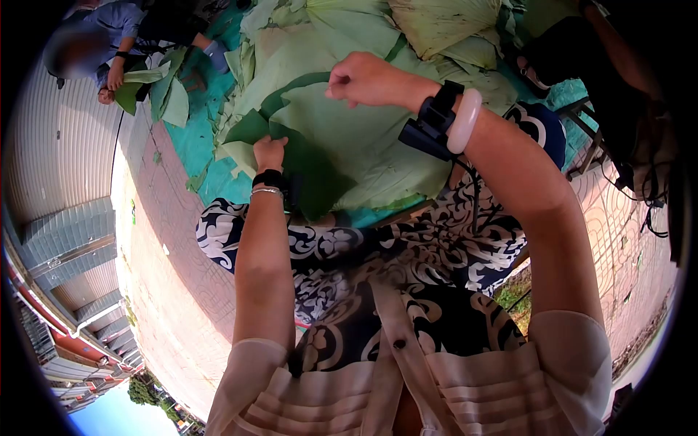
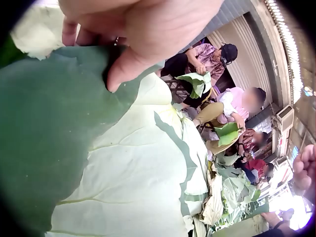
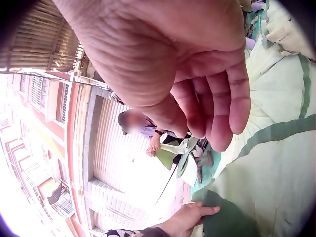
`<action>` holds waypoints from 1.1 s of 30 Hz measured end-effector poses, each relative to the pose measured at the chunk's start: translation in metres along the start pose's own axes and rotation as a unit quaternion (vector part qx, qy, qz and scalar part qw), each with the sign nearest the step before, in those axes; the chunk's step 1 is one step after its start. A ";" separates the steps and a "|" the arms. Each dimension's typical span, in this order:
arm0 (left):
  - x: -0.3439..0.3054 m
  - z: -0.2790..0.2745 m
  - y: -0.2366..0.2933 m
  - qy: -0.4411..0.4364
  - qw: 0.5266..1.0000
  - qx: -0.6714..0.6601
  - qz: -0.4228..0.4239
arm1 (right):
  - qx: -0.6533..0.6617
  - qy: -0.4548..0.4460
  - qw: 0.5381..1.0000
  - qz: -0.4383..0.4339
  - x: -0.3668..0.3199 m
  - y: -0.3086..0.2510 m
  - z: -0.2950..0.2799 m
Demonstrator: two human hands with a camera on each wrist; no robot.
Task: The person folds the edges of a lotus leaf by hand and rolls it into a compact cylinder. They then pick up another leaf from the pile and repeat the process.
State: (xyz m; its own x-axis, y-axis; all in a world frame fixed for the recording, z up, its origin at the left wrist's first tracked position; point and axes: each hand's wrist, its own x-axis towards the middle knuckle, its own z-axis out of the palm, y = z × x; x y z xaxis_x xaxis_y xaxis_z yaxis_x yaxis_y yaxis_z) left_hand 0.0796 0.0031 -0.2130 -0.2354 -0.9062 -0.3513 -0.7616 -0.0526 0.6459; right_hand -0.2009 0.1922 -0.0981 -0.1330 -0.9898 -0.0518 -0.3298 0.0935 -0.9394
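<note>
My left hand point(image 1: 270, 152) point(image 2: 143, 29) pinches the edge of a dark green leaf point(image 1: 316, 178) point(image 2: 59, 123), its thumb lying on the leaf's face. Beneath the dark leaf spread large pale green leaves point(image 1: 371, 145) point(image 2: 133, 173), overlapping in layers. My right hand point(image 1: 367, 78) point(image 3: 197, 74) is raised over the pale leaves, to the right of my left hand and farther out. Its fingers are loosely bent, with nothing visible in them. In the right wrist view the left hand point(image 3: 187, 217) shows low down at the dark leaf point(image 3: 227, 217).
A teal sheet point(image 1: 207, 160) lies under the leaves. A seated person point(image 1: 120, 43) at the far left holds leaves; another person's arm point(image 1: 625, 58) and dark clothing are at the upper right. More people with leaves sit beyond the pile, beside a shuttered wall point(image 2: 242, 54).
</note>
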 end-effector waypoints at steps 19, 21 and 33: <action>-0.095 -0.212 0.390 -0.019 0.826 -0.341 0.449 | -0.025 0.277 0.957 -0.084 0.008 -0.002 -0.021; -0.122 -0.218 0.410 0.006 0.824 -0.324 0.464 | -0.017 0.310 0.947 -0.083 0.005 -0.010 -0.027; -0.066 -0.101 0.355 -0.241 0.877 -0.258 0.327 | -0.250 0.239 0.938 0.005 -0.008 0.007 -0.049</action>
State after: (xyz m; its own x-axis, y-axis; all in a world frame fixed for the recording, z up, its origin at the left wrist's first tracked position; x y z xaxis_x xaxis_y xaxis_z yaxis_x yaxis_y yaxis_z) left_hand -0.1146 0.0022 0.1080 -0.8420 -0.5379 0.0424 -0.0247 0.1170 0.9928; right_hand -0.2483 0.2061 -0.0876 -0.5030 -0.8380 0.2114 -0.7082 0.2595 -0.6566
